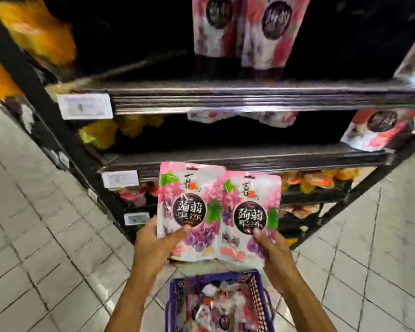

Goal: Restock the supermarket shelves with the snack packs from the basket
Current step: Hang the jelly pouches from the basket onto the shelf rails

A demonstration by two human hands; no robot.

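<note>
Head: L hand grips pack, R hand 2nd pack (basket holds more).

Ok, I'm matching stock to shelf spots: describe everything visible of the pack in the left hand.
The left pack is a glossy pink-and-white pouch printed with flowers, purple grapes, green leaves and a dark round label of Chinese characters, hang slot on top. It is upright, facing the camera. The left hand pinches its lower left corner, thumb in front; the right pack overlaps its right edge.

蒟蒻果冻 on the dark disc of both snack packs — shelf tags seem too blurred.
</note>
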